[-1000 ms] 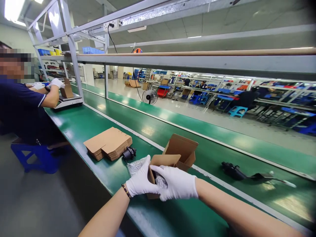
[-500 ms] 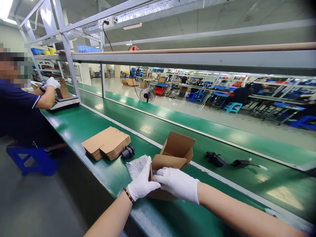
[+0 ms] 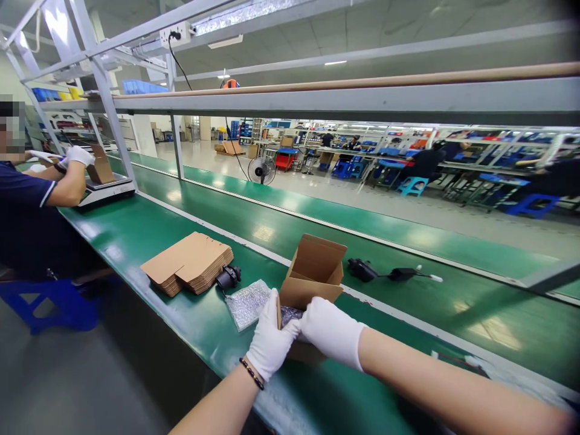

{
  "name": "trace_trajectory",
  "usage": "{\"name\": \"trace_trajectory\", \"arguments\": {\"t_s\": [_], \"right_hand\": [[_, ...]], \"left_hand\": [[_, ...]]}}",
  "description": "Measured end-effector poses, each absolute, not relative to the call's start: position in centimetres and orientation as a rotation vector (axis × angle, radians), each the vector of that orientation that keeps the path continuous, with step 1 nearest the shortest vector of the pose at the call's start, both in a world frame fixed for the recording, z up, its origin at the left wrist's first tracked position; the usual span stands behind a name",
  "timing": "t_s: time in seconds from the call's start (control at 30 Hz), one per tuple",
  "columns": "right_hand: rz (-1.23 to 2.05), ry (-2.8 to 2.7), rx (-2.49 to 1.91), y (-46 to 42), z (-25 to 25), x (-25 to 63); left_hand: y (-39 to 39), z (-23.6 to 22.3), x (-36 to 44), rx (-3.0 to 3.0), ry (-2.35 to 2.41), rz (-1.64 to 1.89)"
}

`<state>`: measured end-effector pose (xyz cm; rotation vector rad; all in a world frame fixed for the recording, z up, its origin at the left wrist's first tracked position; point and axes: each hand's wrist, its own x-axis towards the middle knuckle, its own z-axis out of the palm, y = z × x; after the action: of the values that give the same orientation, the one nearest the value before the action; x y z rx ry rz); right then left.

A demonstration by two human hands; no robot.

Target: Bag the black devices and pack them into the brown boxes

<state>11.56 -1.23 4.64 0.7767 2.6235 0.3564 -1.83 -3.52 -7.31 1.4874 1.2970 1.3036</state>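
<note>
An open cardboard box (image 3: 312, 266) stands on the green bench in front of me, its flaps up. My left hand (image 3: 270, 338), in a white glove, is closed around the box's near-left flap, thumb toward the opening. Silvery bubble wrap (image 3: 290, 315) shows inside the box; what it wraps is hidden. My right hand (image 3: 333, 332), also gloved, is at the opening with fingers curled down onto that wrap, its fingertips partly hidden. A flat bubble-wrap packet (image 3: 247, 303) lies just left of the box. Beside it is a black cylindrical fixture (image 3: 228, 277).
Flattened cardboard boxes (image 3: 190, 263) are stacked to the left. A black fixture with a cable (image 3: 362, 269) lies on the belt (image 3: 453, 314) beyond the box. At far left, a co-worker's gloved hand (image 3: 79, 157) touches a carton on a scale (image 3: 109, 191). A shelf rail (image 3: 339, 103) crosses overhead.
My right hand has shifted slightly right and its fingers have turned down, leaving more bubble wrap visible in the box. My left hand stays on the flap. The view has swung a little right.
</note>
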Motion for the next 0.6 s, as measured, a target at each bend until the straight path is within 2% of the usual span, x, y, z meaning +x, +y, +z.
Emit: {"name": "trace_trajectory", "arguments": {"t_s": [0.17, 0.33, 0.53, 0.6], "right_hand": [[0.062, 2.732, 0.968, -1.8, 6.4, 15.5], [0.435, 2.442, 0.896, -2.0, 7.4, 16.6], [0.185, 2.684, 1.120, -2.4, 6.7, 15.1], [0.165, 2.647, 1.071, -2.1, 5.9, 14.7]], "left_hand": [[-3.4, -6.2, -1.2, 1.491, 1.303, 1.217], [-3.1, -6.0, -1.5, 1.513, 1.310, 1.216], [-3.7, -6.5, -1.3, 1.386, 1.177, 1.276], [-3.9, -6.1, -1.4, 1.378, 1.107, 1.260]]}}
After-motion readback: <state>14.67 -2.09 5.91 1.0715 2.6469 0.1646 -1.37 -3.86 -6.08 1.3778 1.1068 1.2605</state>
